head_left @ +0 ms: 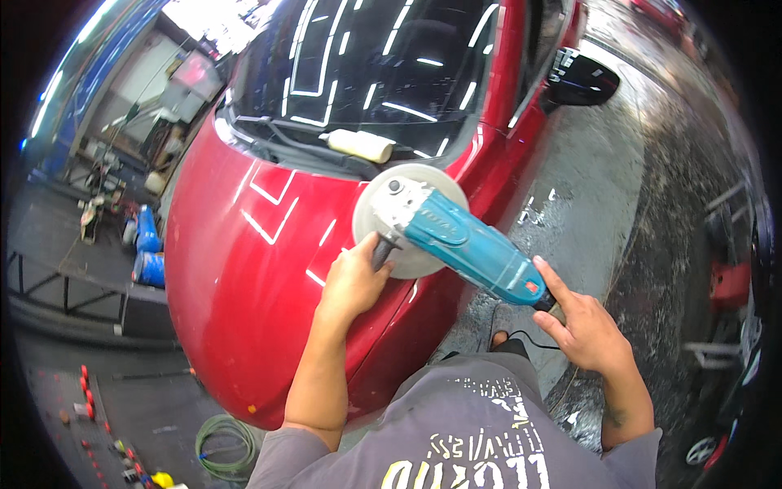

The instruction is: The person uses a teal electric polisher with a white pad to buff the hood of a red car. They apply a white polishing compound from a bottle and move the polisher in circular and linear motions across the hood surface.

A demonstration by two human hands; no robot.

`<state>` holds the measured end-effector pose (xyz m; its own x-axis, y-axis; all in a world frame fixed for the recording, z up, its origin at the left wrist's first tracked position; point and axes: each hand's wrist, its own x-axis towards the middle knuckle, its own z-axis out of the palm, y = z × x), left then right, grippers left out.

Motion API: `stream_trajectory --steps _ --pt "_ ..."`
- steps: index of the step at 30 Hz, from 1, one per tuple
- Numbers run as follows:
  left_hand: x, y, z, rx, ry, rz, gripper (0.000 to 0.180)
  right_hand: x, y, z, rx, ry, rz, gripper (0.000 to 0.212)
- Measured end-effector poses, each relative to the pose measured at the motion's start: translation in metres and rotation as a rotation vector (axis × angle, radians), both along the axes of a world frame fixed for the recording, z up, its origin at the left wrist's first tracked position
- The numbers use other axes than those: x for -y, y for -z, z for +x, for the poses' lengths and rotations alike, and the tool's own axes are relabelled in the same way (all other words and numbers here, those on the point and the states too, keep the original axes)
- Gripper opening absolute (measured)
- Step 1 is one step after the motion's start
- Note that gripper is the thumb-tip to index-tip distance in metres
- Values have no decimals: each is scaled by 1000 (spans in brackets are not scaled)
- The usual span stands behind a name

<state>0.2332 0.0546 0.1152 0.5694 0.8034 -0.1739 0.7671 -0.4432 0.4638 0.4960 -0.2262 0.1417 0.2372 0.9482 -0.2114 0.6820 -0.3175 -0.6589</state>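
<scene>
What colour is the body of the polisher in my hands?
The polisher body is teal, a blue-green; it shows best in the head view.

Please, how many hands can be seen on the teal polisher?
2. The left hand grips the black side handle of the teal polisher; the right hand holds its rear end. No other hands show.

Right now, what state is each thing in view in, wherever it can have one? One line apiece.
Left hand: closed around the side handle.
Right hand: gripping the polisher's rear end.
Polisher: held in both hands; running or not, cannot tell.
Pad: fitted to the polisher; contact with the car unclear.
Hood: shut, glossy.
Bottle: lying on its side.
Side mirror: folded out.
Green hose: coiled.
</scene>
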Motion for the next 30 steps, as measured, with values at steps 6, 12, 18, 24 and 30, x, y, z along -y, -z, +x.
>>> stream_trajectory --steps 6,12,18,24,30 --pt "21 -7 -68 -23 -127 -54 37 -20 6 -24 -73 -157 7 86" --pt "86 -5 -167 -51 -327 -80 37 -30 15 -75 -139 -390 -143 92" --pt "134 24 -274 36 -544 -46 32 -68 35 -155 -268 -644 -333 115" --pt "116 32 -386 67 -621 40 34 -128 73 -255 -671 -790 -386 117" --pt "54 34 -414 14 -504 83 33 -131 82 -297 -788 -629 -432 121"
